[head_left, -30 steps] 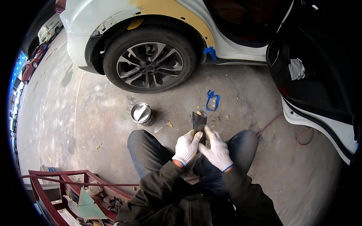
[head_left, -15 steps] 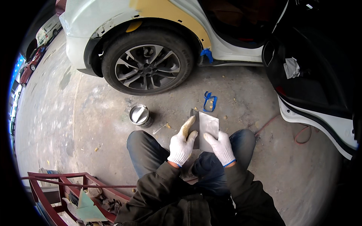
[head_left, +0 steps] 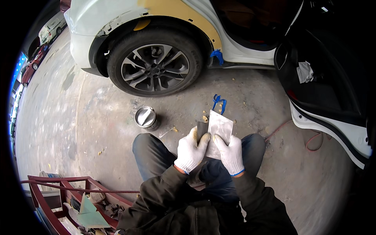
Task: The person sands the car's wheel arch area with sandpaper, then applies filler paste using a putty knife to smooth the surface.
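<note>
From my remote seat I have the left hand (head_left: pixel 191 152), gloved in white knit, closed on a dark sheet (head_left: pixel 202 128), and the right hand (head_left: pixel 232 153) gripping a pale sheet (head_left: pixel 221 124). Both thumbs press on the near faces; the other fingers are partly or wholly tucked behind, so I cannot tell how they are spread. The two sheets meet in front of me, between the knees and above the concrete floor (head_left: pixel 109 131), the dark one on the left with the pale one at its right edge; whether they are joined by a fold I cannot make out. To handle them well, I would keep both thumbs near that shared edge, press evenly so neither sheet creases off line, and square the pale one, which leans a little, before squeezing harder. Gloves dull the feel, so I'd judge the alignment by eye. I'd also work well back from the open tin (head_left: pixel 146 117) standing left of the sheets, and from the blue strip (head_left: pixel 224 105) lying just beyond them, with the car wheel (head_left: pixel 154 70) farther off.
</note>
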A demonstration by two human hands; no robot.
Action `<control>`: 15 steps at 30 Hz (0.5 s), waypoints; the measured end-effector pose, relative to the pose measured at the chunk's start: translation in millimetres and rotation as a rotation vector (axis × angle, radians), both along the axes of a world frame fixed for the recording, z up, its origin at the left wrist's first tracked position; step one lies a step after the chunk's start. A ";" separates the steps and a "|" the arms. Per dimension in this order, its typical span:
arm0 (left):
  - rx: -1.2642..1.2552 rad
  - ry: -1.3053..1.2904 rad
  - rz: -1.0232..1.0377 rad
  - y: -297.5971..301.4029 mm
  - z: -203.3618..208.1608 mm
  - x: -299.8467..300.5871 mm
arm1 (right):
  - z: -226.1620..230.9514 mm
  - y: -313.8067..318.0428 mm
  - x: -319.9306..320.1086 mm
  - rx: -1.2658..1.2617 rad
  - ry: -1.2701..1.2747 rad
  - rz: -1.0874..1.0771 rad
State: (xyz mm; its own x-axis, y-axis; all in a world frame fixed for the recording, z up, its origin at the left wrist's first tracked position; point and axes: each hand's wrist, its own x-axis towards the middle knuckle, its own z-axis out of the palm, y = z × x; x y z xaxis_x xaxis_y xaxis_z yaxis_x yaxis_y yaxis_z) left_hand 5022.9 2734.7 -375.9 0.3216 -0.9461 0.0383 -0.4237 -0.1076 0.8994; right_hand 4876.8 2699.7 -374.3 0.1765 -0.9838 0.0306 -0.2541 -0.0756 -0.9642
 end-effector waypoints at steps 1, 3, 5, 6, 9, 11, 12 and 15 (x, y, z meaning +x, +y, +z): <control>-0.025 0.007 -0.020 2.7 0.2 0.3 | 3.8 2.4 0.7 -0.003 0.009 0.006; -0.075 0.020 -0.059 7.4 0.4 2.5 | 8.5 7.4 1.5 -0.008 0.028 0.019; -0.077 -0.003 -0.117 9.0 10.6 6.8 | 12.7 12.6 1.1 -0.030 0.053 0.024; -0.056 -0.012 -0.149 10.1 13.4 9.3 | 14.6 14.3 0.9 -0.041 0.066 0.027; -0.076 -0.046 -0.238 11.2 20.3 16.2 | 18.3 16.9 2.0 -0.033 0.102 0.039; -0.057 -0.060 -0.287 13.0 22.3 21.4 | 19.8 16.6 3.3 -0.072 0.144 0.059; -0.039 -0.064 -0.302 13.1 21.9 23.5 | 20.8 16.2 3.7 -0.091 0.164 0.068; 0.022 -0.083 -0.341 16.5 19.4 30.0 | 28.2 14.2 6.3 -0.143 0.197 0.137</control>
